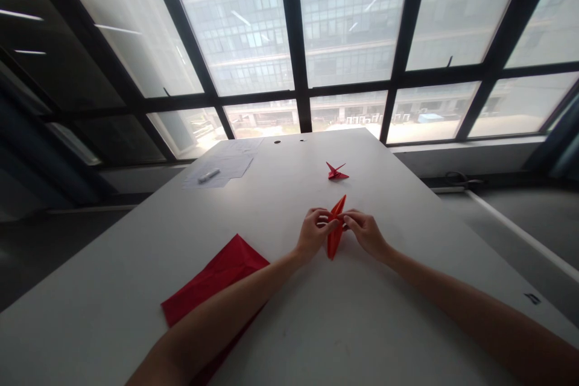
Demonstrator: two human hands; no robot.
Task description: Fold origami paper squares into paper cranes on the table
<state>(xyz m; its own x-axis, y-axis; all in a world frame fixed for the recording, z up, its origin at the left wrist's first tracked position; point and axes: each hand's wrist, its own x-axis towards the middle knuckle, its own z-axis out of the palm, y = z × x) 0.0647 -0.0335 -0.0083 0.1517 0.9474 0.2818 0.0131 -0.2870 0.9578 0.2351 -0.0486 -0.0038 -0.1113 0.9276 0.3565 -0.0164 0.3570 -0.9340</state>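
Between both hands is a folded piece of orange-red origami paper (335, 244), long and pointed at its two ends, held just above or on the table. My left hand (315, 229) pinches it from the left side, thumb across its middle. From the right, my right hand (362, 230) grips its edge between thumb and fingers. Beyond them a finished-looking red paper crane (337, 174) rests on the table. Flat red paper (212, 274) lies to the left, partly covered by my left forearm.
The white table (289, 193) runs toward large windows. White paper sheets (237, 164) with a white marker-like stick (208, 176) lie at the far left. A small dark item (532, 298) sits near the right edge.
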